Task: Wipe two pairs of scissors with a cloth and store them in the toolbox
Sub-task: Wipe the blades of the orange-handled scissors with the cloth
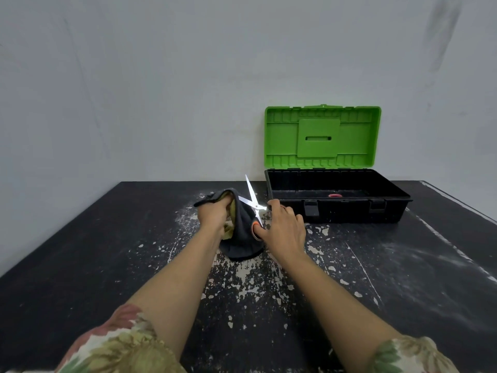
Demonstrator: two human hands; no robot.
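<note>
My right hand (pixel 285 227) holds a pair of scissors (pixel 252 201) by its orange handles, blades spread apart and pointing up and away. My left hand (pixel 213 215) grips a dark grey cloth (pixel 242 238) with a yellowish inner side; the cloth wraps one blade and hangs down to the table. The toolbox (pixel 338 208) stands to the right at the back, its black tray uncovered and its green lid (pixel 322 137) upright against the wall. A small red-pink piece (pixel 334 195), possibly a scissor handle, shows inside the tray; the rest of the inside is hidden by the front wall.
The table (pixel 107 251) is black with worn white patches, most of them in the middle under my hands. A plain pale wall rises right behind it. The table's right edge runs diagonally past the toolbox.
</note>
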